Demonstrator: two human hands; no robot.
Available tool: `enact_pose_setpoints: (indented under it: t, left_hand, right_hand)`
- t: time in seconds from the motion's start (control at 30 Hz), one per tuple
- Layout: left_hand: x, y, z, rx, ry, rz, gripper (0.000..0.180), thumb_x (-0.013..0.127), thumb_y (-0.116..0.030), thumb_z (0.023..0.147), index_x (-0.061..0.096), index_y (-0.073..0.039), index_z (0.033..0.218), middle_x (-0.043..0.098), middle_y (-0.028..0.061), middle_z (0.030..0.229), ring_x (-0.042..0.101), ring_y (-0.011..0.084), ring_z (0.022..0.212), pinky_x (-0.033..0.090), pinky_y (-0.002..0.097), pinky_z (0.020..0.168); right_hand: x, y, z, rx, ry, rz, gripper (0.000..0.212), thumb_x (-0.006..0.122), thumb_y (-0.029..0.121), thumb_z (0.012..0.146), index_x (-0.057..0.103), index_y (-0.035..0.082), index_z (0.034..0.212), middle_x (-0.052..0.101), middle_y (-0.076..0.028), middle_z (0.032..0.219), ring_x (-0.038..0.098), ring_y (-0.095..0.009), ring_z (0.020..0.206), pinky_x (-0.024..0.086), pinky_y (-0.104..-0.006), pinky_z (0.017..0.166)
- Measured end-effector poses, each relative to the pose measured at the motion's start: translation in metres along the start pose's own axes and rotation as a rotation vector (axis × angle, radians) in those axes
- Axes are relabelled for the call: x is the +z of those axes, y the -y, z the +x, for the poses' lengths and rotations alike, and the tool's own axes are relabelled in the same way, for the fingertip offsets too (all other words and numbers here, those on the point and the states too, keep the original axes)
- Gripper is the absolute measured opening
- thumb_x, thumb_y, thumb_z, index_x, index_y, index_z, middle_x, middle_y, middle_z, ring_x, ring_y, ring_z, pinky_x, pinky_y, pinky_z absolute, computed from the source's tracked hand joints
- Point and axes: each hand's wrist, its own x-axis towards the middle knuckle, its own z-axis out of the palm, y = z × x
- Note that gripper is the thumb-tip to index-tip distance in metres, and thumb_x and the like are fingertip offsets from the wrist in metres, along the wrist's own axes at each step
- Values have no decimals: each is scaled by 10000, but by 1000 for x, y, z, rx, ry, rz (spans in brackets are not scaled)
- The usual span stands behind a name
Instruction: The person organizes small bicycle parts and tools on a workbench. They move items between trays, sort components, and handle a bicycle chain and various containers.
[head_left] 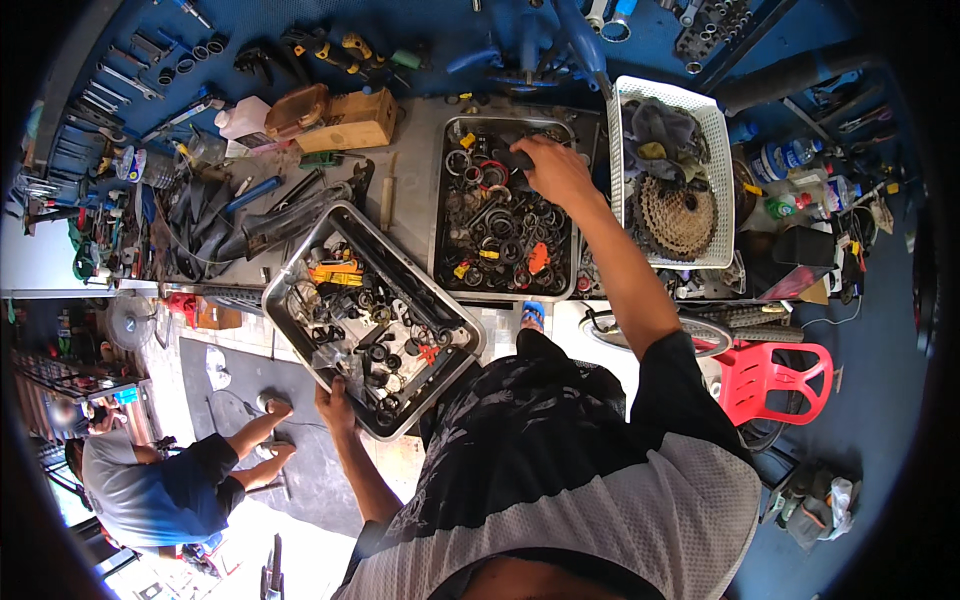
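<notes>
My left hand [336, 404] grips the near rim of a steel tray [303, 245] full of small black, orange and metal parts, held tilted off the bench edge. My right hand [553, 170] reaches over a second, dark tray [440, 190] packed with black rings, seals and a few red and yellow bits. Its fingers close on a small black part [516, 158] at the tray's far side.
A white mesh basket [718, 160] with a rusty sprocket cluster and rags stands right of the dark tray. Wrenches, pliers, bottles and a wooden block crowd the bench behind. A red plastic chair [778, 378] is at right. Another person [165, 485] crouches on the floor at lower left.
</notes>
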Motion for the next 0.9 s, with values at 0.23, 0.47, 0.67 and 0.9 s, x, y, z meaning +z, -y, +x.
enact_pose_setpoints:
  t: [0.23,0.47,0.67,0.9]
  left_hand:
    - [-8,9,7,-1,30,8,261,618,-89,974,674,-11,1217,648,-27,947,548,80,791,442,256,701]
    - [-10,18,11,38,66,-79,260,626,-97,979,679,-17,1221,660,-28,962,553,80,809,445,251,726]
    - [-8,13,11,24,68,27,261,618,-66,993,678,-20,1243,679,-11,1013,577,88,848,471,268,763]
    - [-5,18,12,73,50,-23,327,609,-54,985,658,17,1301,699,24,1085,617,122,899,506,282,821]
  right_hand:
    - [25,15,-61,41,138,62,496,749,165,915,618,192,1393,658,-113,1320,713,-352,1131,594,-500,941]
    - [9,20,-63,7,-45,174,500,755,146,897,633,167,1381,656,-115,1336,720,-368,1100,596,-497,924]
    - [-4,52,-82,-46,-168,186,520,772,340,913,662,151,1384,619,-111,1448,701,-360,1168,579,-493,966]
    - [28,98,-119,-110,156,346,681,719,615,912,672,82,1332,658,-165,1390,720,-374,1106,570,-524,921]
